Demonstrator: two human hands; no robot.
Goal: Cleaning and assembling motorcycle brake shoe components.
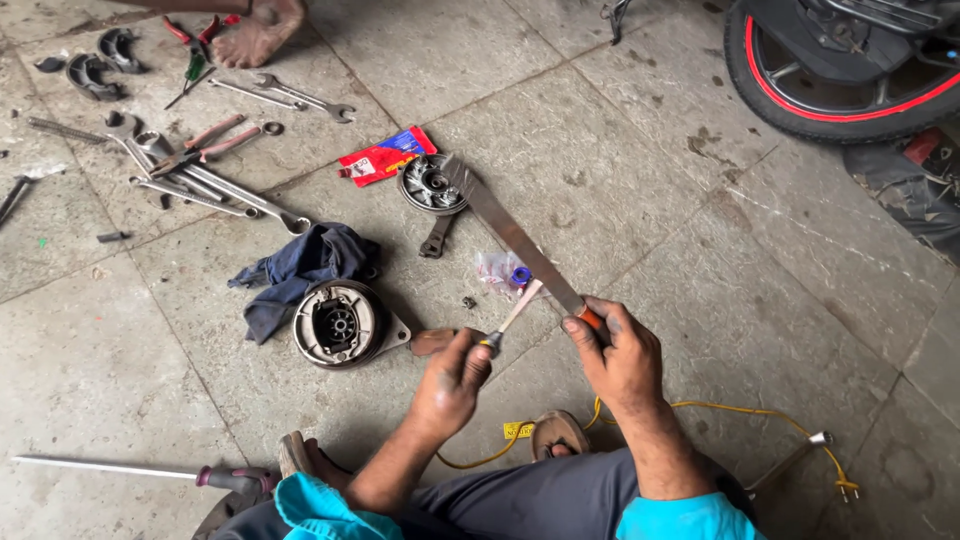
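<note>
we see right hand point(620, 355) gripped around a long flat file point(510, 235); left hand point(452, 385) pinches a small tool point(512, 318), tip touching the file.

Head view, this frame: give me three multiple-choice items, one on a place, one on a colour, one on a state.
1. Where does the round brake drum plate lie?
A. beside the dark blue rag
B. on the tyre
C. in the left hand

2. What colour is the stripe on the tyre?
A. green
B. red
C. white

3. What does the right hand hold?
A. nothing
B. a spanner
C. a long flat metal file

Answers: 1 A, the plate lies on the floor against the rag; 2 B, a red band rings the rim; 3 C, fingers close on the file's handle end, while the left hand grips a small tool.
</note>
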